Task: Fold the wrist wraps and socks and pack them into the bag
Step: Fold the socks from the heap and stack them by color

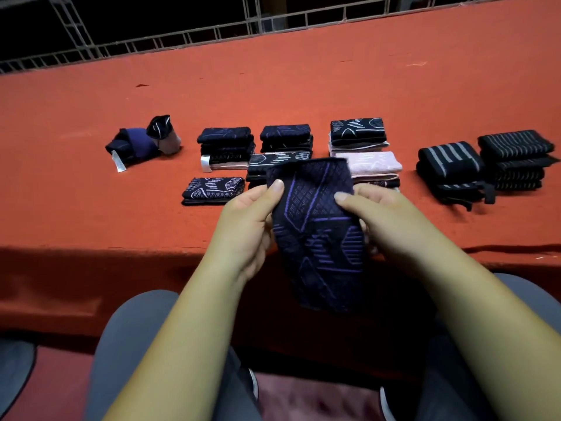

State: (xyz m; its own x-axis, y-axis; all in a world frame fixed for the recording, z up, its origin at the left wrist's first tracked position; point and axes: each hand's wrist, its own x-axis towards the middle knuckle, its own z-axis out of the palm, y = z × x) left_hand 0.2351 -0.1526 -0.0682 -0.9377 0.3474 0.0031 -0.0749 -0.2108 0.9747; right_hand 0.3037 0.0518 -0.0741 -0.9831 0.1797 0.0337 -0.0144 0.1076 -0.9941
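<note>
Sock (pixel 315 238) between left hand (pixel 252 223) and right hand (pixel 379 220), seemingly over table (pixel 91 208) edge.

A long table (pixel 303 86) draped in orange-red cloth (pixel 76 287) fills the middle of the frame, and the cloth hangs over the near edge across the lower half. A white metal truss (pixel 212 34) runs along the top against a dark, unlit backdrop. Reddish floor (pixel 57 390) shows at lower left, beside a dark grey rounded shape (pixel 15 369) at the edge.
</note>
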